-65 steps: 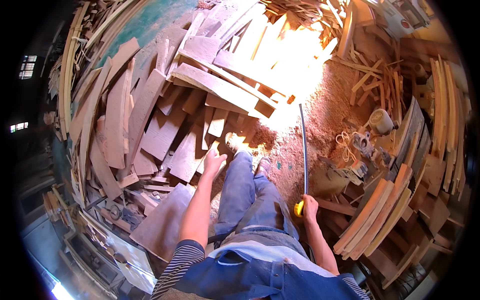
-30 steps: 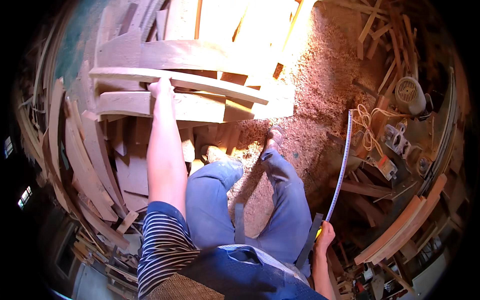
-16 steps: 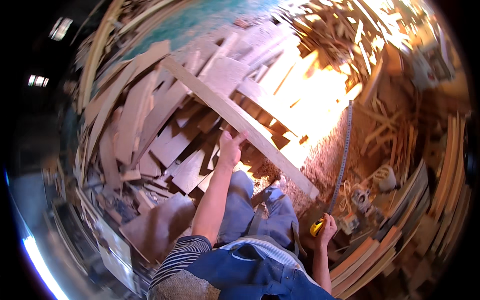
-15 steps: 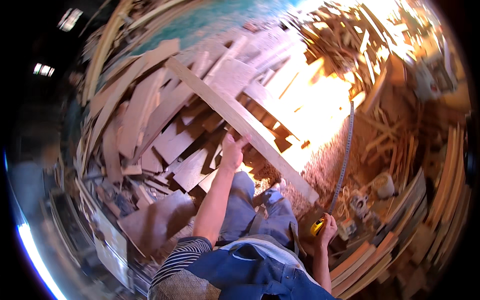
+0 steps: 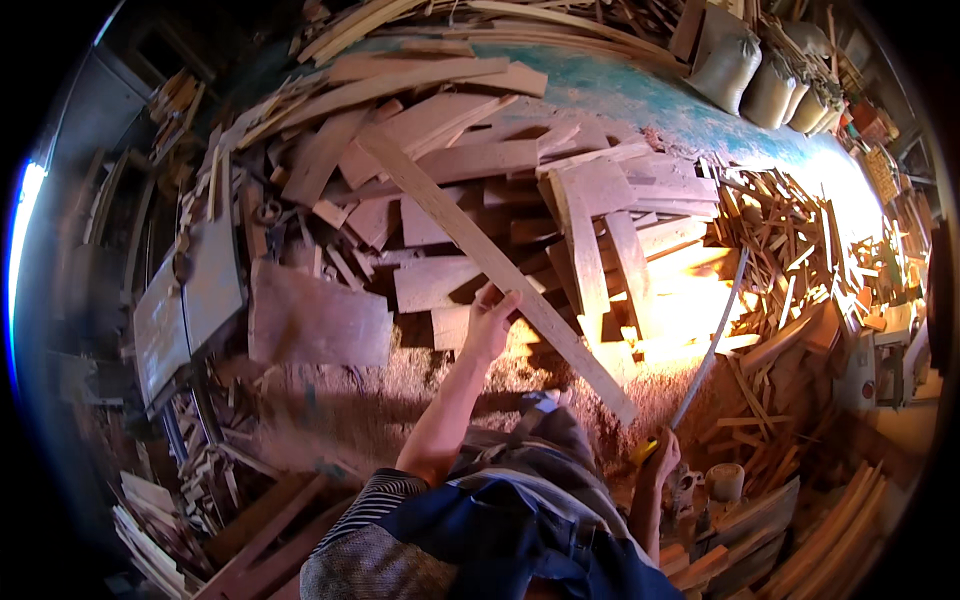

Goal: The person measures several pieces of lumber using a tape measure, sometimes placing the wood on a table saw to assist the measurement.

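Note:
My left hand (image 5: 490, 322) is closed around a long, narrow wooden plank (image 5: 455, 222), gripping it near its middle. The plank slants across the view, from the far left down to its near end beside my right hand. In my right hand (image 5: 660, 462) is a yellow tape measure (image 5: 645, 451), mostly covered by the fingers. Its blade (image 5: 708, 352) is drawn out and stands away from the hand toward the far right, apart from the plank.
A heap of loose boards (image 5: 440, 285) lies ahead of me, with sawdust (image 5: 420, 385) on the floor before it. Thin offcuts (image 5: 780, 235) pile up at the right under glaring light. Full sacks (image 5: 725, 72) stand at the back right. A flat metal-topped stand (image 5: 195, 300) is at the left.
The whole view has swung round, bringing the sacks and more green floor into sight. Both hands keep their holds, and the tape blade stays drawn out.

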The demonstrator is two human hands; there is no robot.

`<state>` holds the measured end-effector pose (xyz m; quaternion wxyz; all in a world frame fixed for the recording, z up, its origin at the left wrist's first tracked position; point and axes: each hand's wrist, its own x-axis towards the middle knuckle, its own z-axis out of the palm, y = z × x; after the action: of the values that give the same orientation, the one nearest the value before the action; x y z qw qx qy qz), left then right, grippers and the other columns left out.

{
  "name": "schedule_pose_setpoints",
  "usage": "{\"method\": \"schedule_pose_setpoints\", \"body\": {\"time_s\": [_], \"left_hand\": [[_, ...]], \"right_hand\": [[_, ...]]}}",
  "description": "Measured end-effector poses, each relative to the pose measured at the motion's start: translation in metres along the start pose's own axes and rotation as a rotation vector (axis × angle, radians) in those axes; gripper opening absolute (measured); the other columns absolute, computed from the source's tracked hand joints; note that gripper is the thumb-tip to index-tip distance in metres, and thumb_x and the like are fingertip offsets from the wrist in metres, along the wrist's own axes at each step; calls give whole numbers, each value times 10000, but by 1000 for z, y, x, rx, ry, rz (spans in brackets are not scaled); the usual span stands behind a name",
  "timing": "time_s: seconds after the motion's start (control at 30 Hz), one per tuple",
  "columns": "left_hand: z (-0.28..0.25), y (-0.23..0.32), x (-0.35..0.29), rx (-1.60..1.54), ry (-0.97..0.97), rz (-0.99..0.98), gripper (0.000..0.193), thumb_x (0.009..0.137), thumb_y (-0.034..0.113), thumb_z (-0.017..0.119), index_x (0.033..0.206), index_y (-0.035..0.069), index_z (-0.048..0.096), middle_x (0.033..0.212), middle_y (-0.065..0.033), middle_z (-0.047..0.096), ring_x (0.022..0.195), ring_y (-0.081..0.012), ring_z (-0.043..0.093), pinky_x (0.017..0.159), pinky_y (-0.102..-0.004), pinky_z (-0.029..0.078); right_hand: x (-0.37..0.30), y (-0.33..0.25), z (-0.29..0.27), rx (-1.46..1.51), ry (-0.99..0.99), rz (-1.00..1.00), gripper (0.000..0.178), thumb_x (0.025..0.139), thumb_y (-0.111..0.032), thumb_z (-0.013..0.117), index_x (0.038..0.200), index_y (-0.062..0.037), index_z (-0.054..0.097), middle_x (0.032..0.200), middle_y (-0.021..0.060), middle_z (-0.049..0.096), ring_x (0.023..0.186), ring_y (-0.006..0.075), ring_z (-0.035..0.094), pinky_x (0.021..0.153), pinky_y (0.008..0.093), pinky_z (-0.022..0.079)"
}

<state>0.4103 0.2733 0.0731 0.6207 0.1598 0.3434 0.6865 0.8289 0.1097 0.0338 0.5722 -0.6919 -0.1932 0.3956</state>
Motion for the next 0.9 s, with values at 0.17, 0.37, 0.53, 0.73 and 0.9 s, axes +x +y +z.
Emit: {"method": "schedule_pose_setpoints", "body": {"time_s": [0.17, 0.37, 0.53, 0.73, 0.9], "left_hand": [[-88, 53, -86, -98, 270, 164, 394, 914, 6, 735, 1291, 47, 629, 1152, -91, 715, 1016, -218, 713, 888, -385, 619], [-212, 132, -248, -214, 321, 338, 317, 974, 92, 697, 1280, 78, 612, 1150, -76, 707, 1082, -224, 689, 1002, -439, 570], [-296, 176, -357, -379, 427, 489, 281, 1025, 127, 629, 1296, 62, 602, 1245, -105, 692, 1181, -261, 649, 1098, -487, 504], [-355, 177, -447, -475, 542, 654, 286, 1054, 199, 590, 1277, 21, 611, 1308, -112, 667, 1275, -269, 589, 1201, -491, 391], [-374, 186, -494, -673, 645, 750, 216, 1022, 130, 616, 1191, 2, 657, 1221, -130, 705, 1200, -283, 628, 1158, -499, 428]], "right_hand": [[-63, -17, 29, -62, -152, 6, 182, 964, -234, 668, 884, -74, 700, 774, -21, 571, 688, 104, 544, 617, 283, 455], [-149, 19, 49, 101, -187, 157, 195, 958, -182, 661, 1002, 0, 714, 886, 49, 646, 778, 166, 618, 671, 305, 516], [-223, 41, 82, 87, -345, 264, 233, 973, -228, 653, 1013, -5, 707, 844, 68, 639, 662, 184, 614, 574, 318, 529], [-249, 62, 122, -18, -569, 345, 277, 999, -268, 628, 1053, -5, 696, 763, 38, 613, 637, 151, 596, 541, 298, 493], [-273, 54, 191, -90, -668, 336, 262, 996, -251, 630, 1065, -6, 688, 755, 49, 632, 630, 157, 608, 541, 286, 505]]}}
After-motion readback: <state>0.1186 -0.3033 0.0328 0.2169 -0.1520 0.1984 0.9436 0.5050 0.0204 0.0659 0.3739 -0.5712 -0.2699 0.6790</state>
